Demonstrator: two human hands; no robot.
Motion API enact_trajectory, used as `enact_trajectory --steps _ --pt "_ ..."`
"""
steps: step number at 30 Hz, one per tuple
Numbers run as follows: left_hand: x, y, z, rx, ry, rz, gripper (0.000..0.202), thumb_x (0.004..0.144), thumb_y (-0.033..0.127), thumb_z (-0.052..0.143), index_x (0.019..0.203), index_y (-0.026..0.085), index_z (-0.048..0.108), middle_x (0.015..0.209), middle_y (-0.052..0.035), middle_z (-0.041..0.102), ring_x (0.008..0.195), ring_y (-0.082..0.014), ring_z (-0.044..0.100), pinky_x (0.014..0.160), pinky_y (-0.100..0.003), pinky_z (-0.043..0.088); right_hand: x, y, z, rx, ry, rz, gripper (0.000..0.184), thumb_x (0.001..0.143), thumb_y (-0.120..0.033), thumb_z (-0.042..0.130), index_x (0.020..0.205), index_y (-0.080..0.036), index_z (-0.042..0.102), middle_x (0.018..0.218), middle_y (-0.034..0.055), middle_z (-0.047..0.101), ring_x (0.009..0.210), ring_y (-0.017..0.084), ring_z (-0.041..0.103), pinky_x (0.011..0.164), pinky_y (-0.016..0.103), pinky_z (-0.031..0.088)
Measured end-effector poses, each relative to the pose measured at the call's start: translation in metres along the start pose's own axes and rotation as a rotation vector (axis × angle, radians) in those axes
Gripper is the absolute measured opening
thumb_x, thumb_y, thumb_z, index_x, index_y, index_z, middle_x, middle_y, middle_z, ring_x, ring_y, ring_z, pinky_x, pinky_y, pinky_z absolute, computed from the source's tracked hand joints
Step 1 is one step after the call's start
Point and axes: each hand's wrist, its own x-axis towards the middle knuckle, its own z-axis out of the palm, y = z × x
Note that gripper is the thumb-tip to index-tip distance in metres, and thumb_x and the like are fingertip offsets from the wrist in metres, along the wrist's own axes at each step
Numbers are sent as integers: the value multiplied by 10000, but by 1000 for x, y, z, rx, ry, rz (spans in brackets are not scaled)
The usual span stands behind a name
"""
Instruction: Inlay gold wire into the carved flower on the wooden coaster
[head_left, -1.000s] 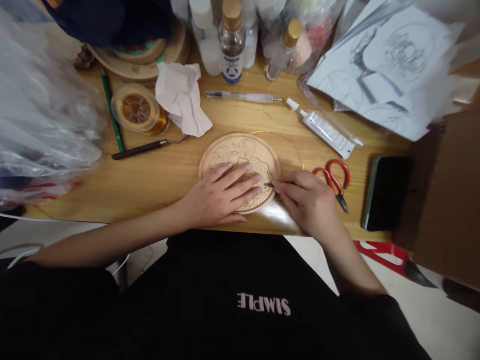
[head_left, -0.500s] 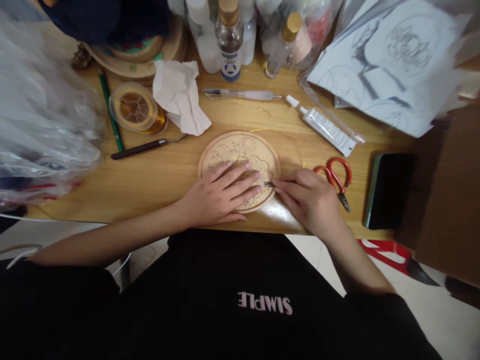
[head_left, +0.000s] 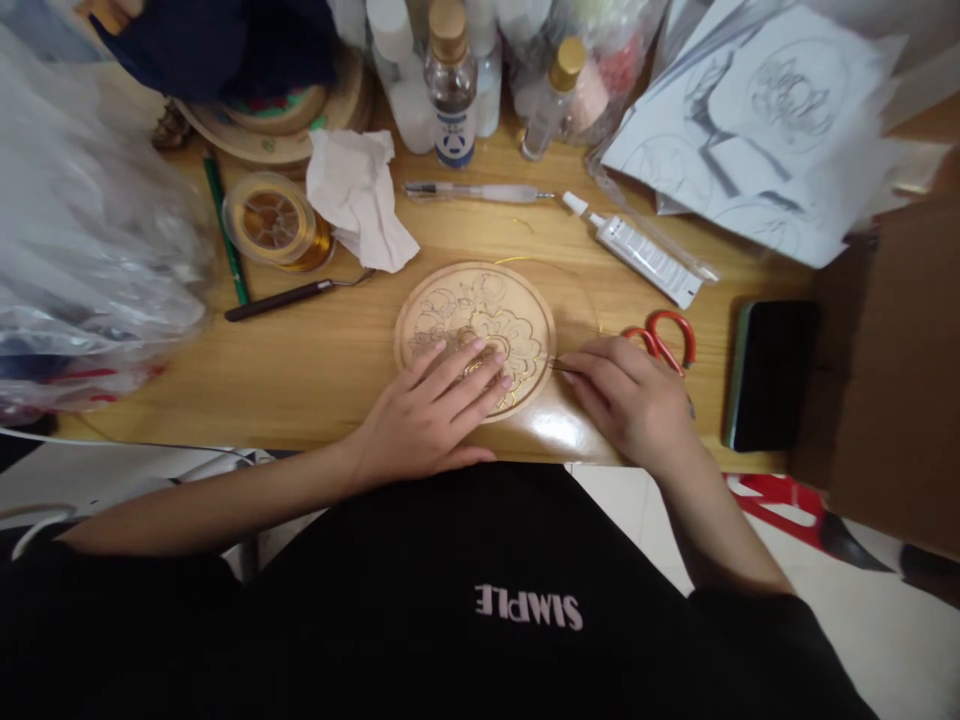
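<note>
A round wooden disc (head_left: 480,305) with a flower pattern drawn on it lies near the front edge of the wooden table (head_left: 322,350). My left hand (head_left: 427,410) rests flat on the disc's lower part, fingers stretched out. My right hand (head_left: 626,400) is just right of the disc, fingers pinched on a thin metal tool (head_left: 559,366) whose tip points at the disc's right rim. A fine gold wire (head_left: 525,262) curves around the disc's far side.
Red-handled scissors (head_left: 664,340) and a dark phone (head_left: 769,372) lie to the right. A glue tube (head_left: 637,250), pen (head_left: 480,191), gold wire spool (head_left: 276,220), crumpled tissue (head_left: 358,195), dark-handled tool (head_left: 292,295), bottles (head_left: 450,85), drawings (head_left: 757,120), a plastic bag (head_left: 82,230) and a cardboard box (head_left: 892,370) surround them.
My left hand slid back toward me, uncovering more of the disc's middle. My right hand with the tool drew slightly right, away from the disc.
</note>
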Motion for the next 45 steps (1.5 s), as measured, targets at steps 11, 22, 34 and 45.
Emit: enact_trajectory --steps 11,22,34,45 --pt "-6 26 18 28 77 -106 657 967 585 385 1382 93 519 1409 -146 551 1327 -377 477 1108 -508 320 11 2 6 34 -24 -112 172 925 -205 541 947 -231 710 902 30 729 763 155 641 637 283 476" --pt "-3 25 17 39 69 -111 638 961 581 404 1339 91 561 1392 -124 570 1265 -373 536 1051 -494 365 15 1 4 -44 -65 -153 189 937 -205 516 934 -207 705 900 25 733 766 157 638 626 287 472" --pt "-2 25 17 48 81 -105 606 964 560 421 1317 93 577 1350 -132 606 1264 -365 542 1102 -479 312 20 -2 0 -54 -126 -109 206 944 -212 506 883 -206 703 882 17 712 742 133 603 594 270 368" --pt "-1 25 18 26 82 -111 586 969 542 419 1306 91 582 1347 -130 608 1258 -370 542 1081 -487 331 25 -5 -4 -59 -174 -105 239 956 -204 470 910 -190 704 875 20 702 715 130 570 585 275 333"
